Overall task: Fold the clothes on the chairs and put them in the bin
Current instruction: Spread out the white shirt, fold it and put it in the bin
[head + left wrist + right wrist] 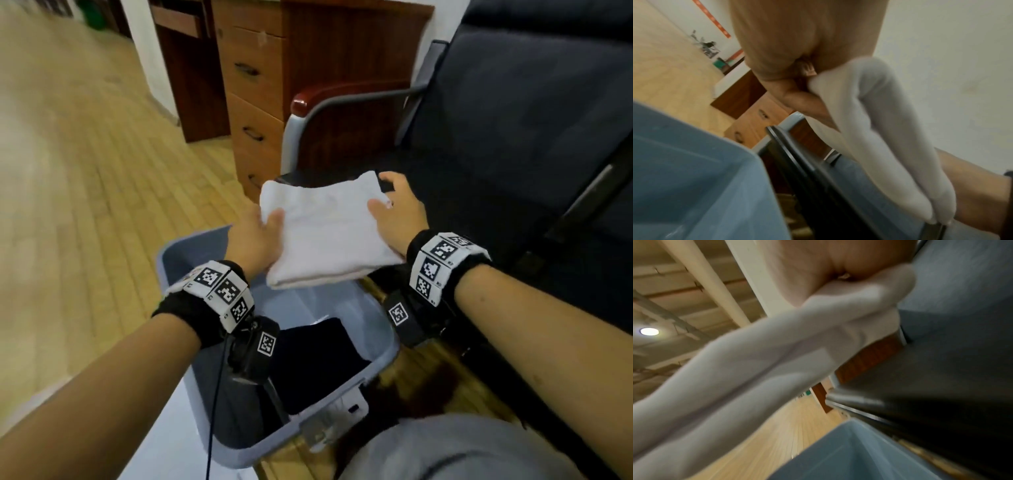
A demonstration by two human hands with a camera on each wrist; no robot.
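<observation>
Left hand [255, 236] and right hand [399, 214] are each gripping one side of the folded white garment [325, 233], thumbs on top, fingers tucked under. It is hanging level in the air above the far edge of the blue bin [380, 363]. A folded dark garment [318, 359] is lying inside the bin, beside the dark chair [496, 154].

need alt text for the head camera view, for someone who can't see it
Two hands hold a folded white garment level above an open blue-grey bin, the left hand gripping its left edge and the right hand its right edge. A folded dark garment already lies in the bin, which stands on a wooden floor beside a dark blue chair.
</observation>
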